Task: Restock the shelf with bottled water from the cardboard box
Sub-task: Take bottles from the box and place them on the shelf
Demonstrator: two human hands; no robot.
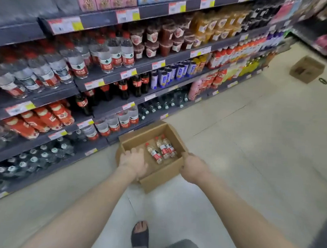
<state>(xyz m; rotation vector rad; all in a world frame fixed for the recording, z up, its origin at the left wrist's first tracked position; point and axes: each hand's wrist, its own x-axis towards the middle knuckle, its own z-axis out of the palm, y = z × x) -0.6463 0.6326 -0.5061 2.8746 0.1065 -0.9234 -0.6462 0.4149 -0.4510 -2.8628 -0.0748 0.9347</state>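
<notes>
An open cardboard box (160, 178) sits low in front of the shelf (52, 96), and I cannot tell whether it touches the floor. Inside it lie three small water bottles (162, 149) with red caps and red labels, side by side toward the right. My left hand (133, 164) grips the box's near-left rim, its fingers reaching over the wall into the box. My right hand (193, 170) grips the near-right corner, fingers curled round the edge. Water bottles with matching red labels (109, 59) stand in rows on the shelf's middle level.
The shelf runs along the left, packed with cola, juices, cans and large water bottles. A second cardboard box (306, 69) stands on the tiled floor at the far right, with a small dark object (323, 81) beside it. My sandalled foot (139, 234) is below the box.
</notes>
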